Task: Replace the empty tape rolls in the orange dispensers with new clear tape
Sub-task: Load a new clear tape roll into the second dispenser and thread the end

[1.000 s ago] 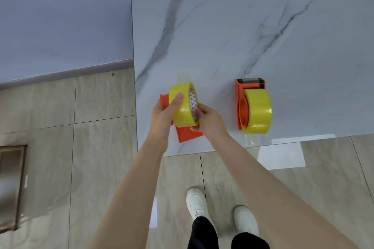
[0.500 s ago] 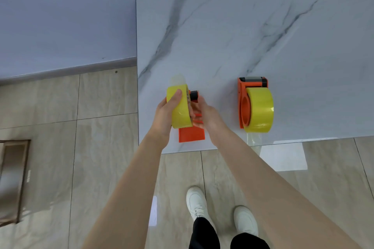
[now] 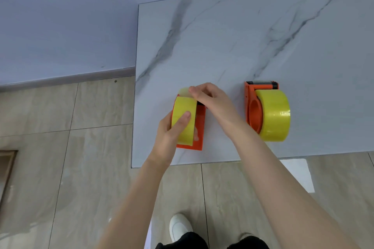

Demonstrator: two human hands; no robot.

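Left hand (image 3: 169, 133) is wrapped around the tape roll (image 3: 183, 120) sitting in the near dispenser (image 3: 199, 127), thumb pressed on top. Right hand (image 3: 214, 101) is just past it, fingers pinched on the loose tape end (image 3: 184, 92). The second dispenser (image 3: 267, 110), already loaded, sits untouched on the desk (image 3: 222, 46) to the right.

Marble table (image 3: 232, 46) lies open beyond the second dispenser (image 3: 265, 111).
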